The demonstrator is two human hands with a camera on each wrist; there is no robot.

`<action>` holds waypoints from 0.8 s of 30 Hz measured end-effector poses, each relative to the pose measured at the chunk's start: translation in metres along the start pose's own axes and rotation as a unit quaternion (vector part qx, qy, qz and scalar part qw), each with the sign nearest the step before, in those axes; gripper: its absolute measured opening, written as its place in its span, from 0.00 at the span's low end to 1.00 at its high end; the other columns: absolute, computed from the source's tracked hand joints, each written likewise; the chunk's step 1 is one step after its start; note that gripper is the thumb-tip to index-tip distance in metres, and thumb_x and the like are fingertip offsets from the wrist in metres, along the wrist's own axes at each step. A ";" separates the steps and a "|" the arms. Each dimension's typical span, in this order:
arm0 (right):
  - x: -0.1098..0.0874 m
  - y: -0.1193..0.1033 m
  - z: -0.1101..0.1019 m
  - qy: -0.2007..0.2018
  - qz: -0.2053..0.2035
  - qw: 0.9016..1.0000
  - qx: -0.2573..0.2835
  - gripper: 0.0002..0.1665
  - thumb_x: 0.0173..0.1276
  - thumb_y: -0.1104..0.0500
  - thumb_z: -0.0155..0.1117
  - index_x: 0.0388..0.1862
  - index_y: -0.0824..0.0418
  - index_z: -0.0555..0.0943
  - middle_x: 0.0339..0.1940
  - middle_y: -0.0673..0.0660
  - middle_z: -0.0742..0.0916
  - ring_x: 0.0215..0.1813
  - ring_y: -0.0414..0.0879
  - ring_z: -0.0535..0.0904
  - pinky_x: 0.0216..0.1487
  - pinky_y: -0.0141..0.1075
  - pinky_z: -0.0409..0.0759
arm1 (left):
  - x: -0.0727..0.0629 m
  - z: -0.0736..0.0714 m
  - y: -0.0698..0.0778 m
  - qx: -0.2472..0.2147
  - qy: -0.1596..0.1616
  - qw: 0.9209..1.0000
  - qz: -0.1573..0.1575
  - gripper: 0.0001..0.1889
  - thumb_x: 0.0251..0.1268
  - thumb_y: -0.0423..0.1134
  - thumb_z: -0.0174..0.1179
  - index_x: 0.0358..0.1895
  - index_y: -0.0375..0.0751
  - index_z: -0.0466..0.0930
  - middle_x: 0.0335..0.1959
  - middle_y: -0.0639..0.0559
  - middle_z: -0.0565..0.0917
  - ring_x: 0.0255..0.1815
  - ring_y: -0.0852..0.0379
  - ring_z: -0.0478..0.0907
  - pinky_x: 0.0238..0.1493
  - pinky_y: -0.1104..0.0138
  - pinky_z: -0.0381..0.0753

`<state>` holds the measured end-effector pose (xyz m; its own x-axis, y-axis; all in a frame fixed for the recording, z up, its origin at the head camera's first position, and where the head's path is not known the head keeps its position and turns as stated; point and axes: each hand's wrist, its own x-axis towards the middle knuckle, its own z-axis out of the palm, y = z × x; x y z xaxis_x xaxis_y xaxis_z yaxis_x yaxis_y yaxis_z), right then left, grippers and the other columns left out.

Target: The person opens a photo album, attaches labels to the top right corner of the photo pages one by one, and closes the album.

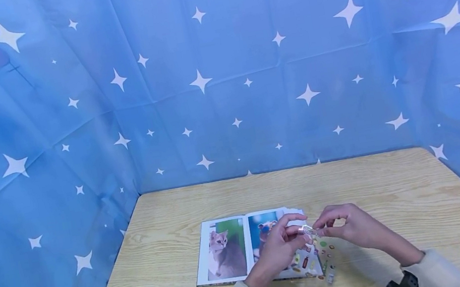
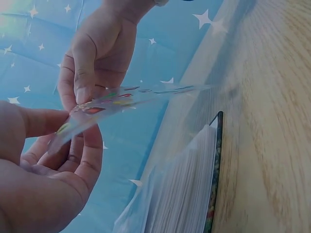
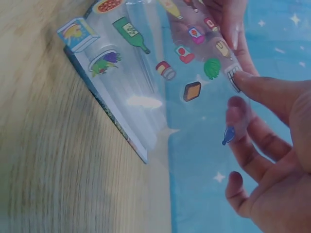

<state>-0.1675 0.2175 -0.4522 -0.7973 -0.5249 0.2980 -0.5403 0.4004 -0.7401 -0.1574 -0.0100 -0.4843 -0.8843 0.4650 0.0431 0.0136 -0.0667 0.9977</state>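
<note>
Between both hands hangs a clear sticker sheet (image 3: 192, 91) printed with small food pictures, such as a green bottle and a slice of bread. My left hand (image 1: 276, 249) pinches its upper edge between thumb and fingers, as the left wrist view shows. Close by, my right hand (image 1: 353, 227) pinches the same edge, its thumb on a sticker near the corner in the right wrist view. Below lies an open photo album (image 1: 201, 268), with a cat photo (image 1: 226, 252) on its left page. The left hand and the sheet partly hide an animal photo on the right page.
A wooden table (image 1: 155, 215) carries the album. Blue cloth (image 1: 254, 124) with white stars hangs behind the table and along its sides. The album's thick stack of pages (image 2: 182, 184) rises from the tabletop in the left wrist view.
</note>
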 end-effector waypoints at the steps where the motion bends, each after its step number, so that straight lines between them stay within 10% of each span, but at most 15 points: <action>1: 0.000 0.000 0.000 0.003 0.003 1.000 -0.001 0.08 0.63 0.62 0.72 0.39 0.50 0.89 0.34 0.43 0.88 0.34 0.37 0.81 0.33 0.34 0.81 | 0.000 0.000 0.000 -0.001 0.003 1.000 -0.001 0.21 0.68 0.28 0.58 0.62 0.50 0.74 0.42 0.49 0.88 0.34 0.62 0.82 0.37 0.70 0.81; 19: 0.000 0.002 0.006 0.049 -0.069 0.996 -0.021 0.11 0.58 0.67 0.74 0.36 0.51 0.89 0.34 0.47 0.87 0.37 0.40 0.82 0.33 0.31 0.80 | 0.001 0.001 0.002 -0.034 0.034 0.999 -0.018 0.22 0.66 0.24 0.57 0.61 0.43 0.75 0.46 0.32 0.83 0.35 0.60 0.83 0.38 0.64 0.87; 24: 0.000 0.004 0.007 0.035 -0.065 0.997 -0.033 0.12 0.60 0.66 0.73 0.35 0.48 0.87 0.35 0.44 0.87 0.38 0.39 0.82 0.36 0.33 0.81 | 0.000 0.000 0.002 -0.021 0.043 0.999 -0.023 0.21 0.67 0.25 0.57 0.61 0.43 0.75 0.42 0.42 0.85 0.34 0.60 0.83 0.37 0.65 0.86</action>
<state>-0.1673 0.2138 -0.4592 -0.7357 -0.5218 0.4318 -0.6543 0.3830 -0.6521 -0.1578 -0.0100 -0.4823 -0.9201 0.3916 -0.0097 -0.0466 -0.0848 0.9953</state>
